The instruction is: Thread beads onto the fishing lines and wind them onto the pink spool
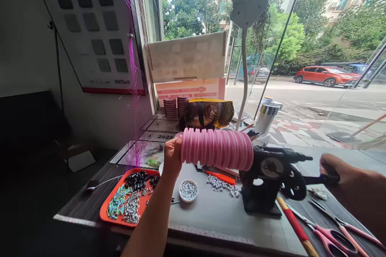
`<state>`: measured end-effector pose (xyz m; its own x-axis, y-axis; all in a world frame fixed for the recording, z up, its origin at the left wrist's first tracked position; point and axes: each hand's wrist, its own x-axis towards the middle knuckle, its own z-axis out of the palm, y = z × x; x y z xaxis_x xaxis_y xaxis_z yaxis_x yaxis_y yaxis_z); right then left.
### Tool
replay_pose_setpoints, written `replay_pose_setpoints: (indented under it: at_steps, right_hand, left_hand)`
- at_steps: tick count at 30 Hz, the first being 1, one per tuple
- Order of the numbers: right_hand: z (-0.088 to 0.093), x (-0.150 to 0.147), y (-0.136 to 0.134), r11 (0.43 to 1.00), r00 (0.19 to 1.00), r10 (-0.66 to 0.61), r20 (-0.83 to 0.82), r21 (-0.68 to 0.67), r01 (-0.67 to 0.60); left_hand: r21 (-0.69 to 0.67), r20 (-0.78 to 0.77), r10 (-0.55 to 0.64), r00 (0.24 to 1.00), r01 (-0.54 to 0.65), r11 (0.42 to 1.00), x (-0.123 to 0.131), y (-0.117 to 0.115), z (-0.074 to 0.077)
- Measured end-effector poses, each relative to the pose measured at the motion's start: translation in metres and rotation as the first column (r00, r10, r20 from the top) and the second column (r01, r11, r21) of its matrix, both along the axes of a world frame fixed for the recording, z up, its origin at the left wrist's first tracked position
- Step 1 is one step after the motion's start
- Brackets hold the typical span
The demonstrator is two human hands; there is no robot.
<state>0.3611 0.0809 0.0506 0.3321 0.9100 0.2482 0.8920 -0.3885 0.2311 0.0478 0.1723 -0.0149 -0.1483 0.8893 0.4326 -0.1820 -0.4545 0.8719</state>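
Observation:
A row of pink ribbed foam spools sits sideways on the shaft of a black hand-cranked winder. My left hand is closed around the left end of that row; its fingertips are partly hidden behind the foam. On the right, my right hand grips the black crank handle of the winder. Below the spools stands a small white cup of grey beads. Loose grey beads lie beside an orange-handled tool.
An orange tray holds small metal and coloured parts at front left. Scissors and a red-yellow stick lie at front right. Stacked spools, a dark bag and a silver-lidded container stand behind. Purple strands hang at left.

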Motion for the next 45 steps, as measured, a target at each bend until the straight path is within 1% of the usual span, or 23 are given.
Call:
replay_pose_setpoints:
  at_steps: [2,4,6,9,11,13,15,16,17,19,20,21,22,25,29,32,36,38,40,41,42,44,45]
  right_hand:
    - [0.006,0.005,0.007,0.995,0.999,0.046,-0.027,-0.085,-0.048]
    - [0.009,0.010,0.013,0.979,0.992,0.082,-0.094,-0.180,-0.098]
    - [0.008,0.016,0.016,0.969,0.983,0.115,-0.142,-0.203,-0.143]
    - [0.006,0.030,0.014,0.953,0.938,0.260,-0.231,-0.098,-0.288]
    - [0.013,0.040,0.009,0.905,0.861,0.400,-0.314,-0.013,-0.425]
    - [0.028,0.037,0.003,0.834,0.776,0.543,-0.320,0.097,-0.544]
    - [0.046,0.012,-0.003,0.738,0.697,0.675,-0.240,0.227,-0.636]
    - [0.054,-0.008,-0.004,0.685,0.657,0.727,-0.203,0.280,-0.672]
    - [0.059,-0.033,-0.004,0.650,0.619,0.759,-0.203,0.287,-0.704]
    - [0.061,-0.082,0.002,0.593,0.549,0.801,-0.238,0.196,-0.781]
    - [0.057,-0.103,0.008,0.572,0.531,0.815,-0.234,0.169,-0.803]
    - [0.051,-0.120,0.015,0.570,0.532,0.816,-0.226,0.156,-0.807]
    - [0.045,-0.132,0.022,0.569,0.534,0.817,-0.220,0.151,-0.808]
    - [0.031,-0.142,0.038,0.583,0.546,0.809,-0.218,0.174,-0.794]
    - [0.034,-0.136,0.040,0.578,0.525,0.806,-0.273,0.170,-0.798]
    - [0.038,-0.135,0.039,0.571,0.510,0.806,-0.301,0.166,-0.804]
    - [0.035,-0.136,0.037,0.567,0.502,0.807,-0.313,0.172,-0.805]
    - [0.036,-0.136,0.036,0.575,0.515,0.802,-0.302,0.159,-0.802]
    - [0.040,-0.139,0.036,0.591,0.548,0.791,-0.271,0.106,-0.800]
    - [0.044,-0.141,0.035,0.597,0.563,0.786,-0.256,0.076,-0.799]
    - [0.047,-0.144,0.035,0.598,0.570,0.785,-0.244,0.057,-0.800]
    - [0.051,-0.153,0.035,0.582,0.559,0.800,-0.219,0.051,-0.812]
    - [0.050,-0.157,0.034,0.574,0.554,0.809,-0.196,0.066,-0.816]
  left_hand:
    - [0.001,-0.006,0.004,1.000,-0.004,1.000,0.001,0.000,0.001]
    - [-0.001,-0.012,0.008,1.000,-0.008,1.000,0.001,0.001,0.001]
    - [-0.002,-0.021,0.015,1.000,-0.015,1.000,0.002,0.001,0.001]
    - [-0.001,-0.057,0.021,0.998,-0.021,1.000,-0.001,-0.002,0.003]
    - [-0.003,-0.095,0.037,0.995,-0.038,0.999,-0.009,-0.008,0.006]
    - [-0.003,-0.108,0.103,0.989,-0.104,0.995,-0.021,-0.017,0.014]
    - [0.064,-0.196,0.148,0.969,-0.138,0.988,-0.035,-0.027,0.026]
    - [0.116,-0.298,0.127,0.946,-0.096,0.989,-0.041,-0.032,0.034]
    - [0.157,-0.428,0.078,0.900,-0.011,0.988,-0.047,-0.035,0.041]
    - [0.153,-0.663,-0.062,0.746,0.217,0.964,-0.054,-0.037,0.054]
    - [0.119,-0.716,-0.135,0.685,0.310,0.943,-0.055,-0.035,0.058]
    - [0.090,-0.729,-0.199,0.655,0.380,0.921,-0.055,-0.032,0.060]
    - [0.077,-0.714,-0.254,0.652,0.433,0.898,-0.055,-0.028,0.061]
    - [0.092,-0.616,-0.373,0.693,0.534,0.840,-0.051,-0.015,0.057]
    - [0.059,-0.529,-0.465,0.710,0.577,0.815,-0.049,-0.008,0.051]
    - [0.058,-0.499,-0.473,0.726,0.573,0.818,-0.048,-0.006,0.051]
    - [0.066,-0.483,-0.498,0.720,0.597,0.799,-0.048,-0.003,0.051]
    - [0.052,-0.472,-0.507,0.721,0.597,0.801,-0.049,-0.005,0.051]
    - [0.030,-0.444,-0.515,0.733,0.587,0.809,-0.051,-0.010,0.050]
    - [0.012,-0.412,-0.503,0.759,0.557,0.830,-0.052,-0.013,0.049]
    - [-0.014,-0.366,-0.470,0.803,0.501,0.866,-0.052,-0.017,0.047]
    - [-0.087,-0.265,-0.327,0.907,0.315,0.945,-0.051,-0.023,0.041]
    - [-0.127,-0.231,-0.237,0.944,0.212,0.969,-0.049,-0.026,0.038]
